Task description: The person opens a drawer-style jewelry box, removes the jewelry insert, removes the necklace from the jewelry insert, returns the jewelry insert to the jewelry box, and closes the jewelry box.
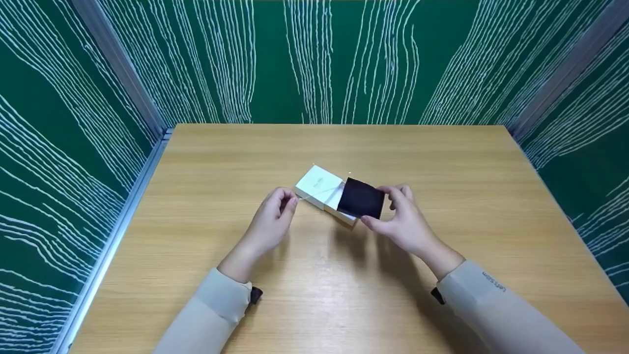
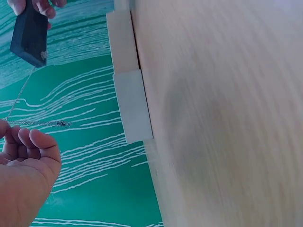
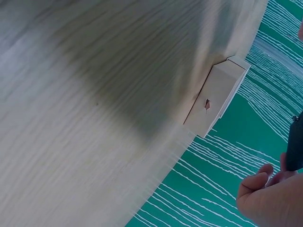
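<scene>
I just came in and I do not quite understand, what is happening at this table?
A person is handling a thin chain and a black block. The left hand pinches the chain, which stretches across to the block. The right hand holds the block by its edges, raised over the table. Below it lies a white box, with one section sticking out from the other.

Left fingers (image 1: 290,205) pinch, right fingers (image 1: 397,192) grip wide.

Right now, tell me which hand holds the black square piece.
The right hand, gripping the black square piece; the left hand pinches a thin chain instead.
</scene>
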Available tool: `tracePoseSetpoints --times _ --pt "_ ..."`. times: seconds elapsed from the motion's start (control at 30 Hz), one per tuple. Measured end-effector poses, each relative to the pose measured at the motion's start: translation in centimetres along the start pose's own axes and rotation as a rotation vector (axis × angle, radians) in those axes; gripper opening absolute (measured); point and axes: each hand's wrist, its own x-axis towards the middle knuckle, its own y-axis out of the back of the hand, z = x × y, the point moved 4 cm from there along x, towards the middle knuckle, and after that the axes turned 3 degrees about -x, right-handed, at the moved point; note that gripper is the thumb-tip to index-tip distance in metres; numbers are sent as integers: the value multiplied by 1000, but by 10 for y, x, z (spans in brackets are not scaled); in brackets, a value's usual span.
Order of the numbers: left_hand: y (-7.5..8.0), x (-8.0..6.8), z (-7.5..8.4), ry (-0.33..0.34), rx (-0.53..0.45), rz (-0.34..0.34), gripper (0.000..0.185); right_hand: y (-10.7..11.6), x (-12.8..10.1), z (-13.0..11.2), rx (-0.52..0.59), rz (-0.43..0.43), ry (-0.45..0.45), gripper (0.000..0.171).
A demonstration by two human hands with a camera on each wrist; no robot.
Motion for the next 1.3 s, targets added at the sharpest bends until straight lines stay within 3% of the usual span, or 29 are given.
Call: tracePoseSetpoints --times 0.33,0.77,1.3 --pt "-10 -10 -3 24 -16 -31 18 1 0 2 -4 6 -33 76" --pt "-5 -10 -9 64 -25 -1 20 3 0 4 -5 12 -34 76" --pt "-3 -5 -10 32 -13 26 18 4 -1 10 -19 16 -58 78"
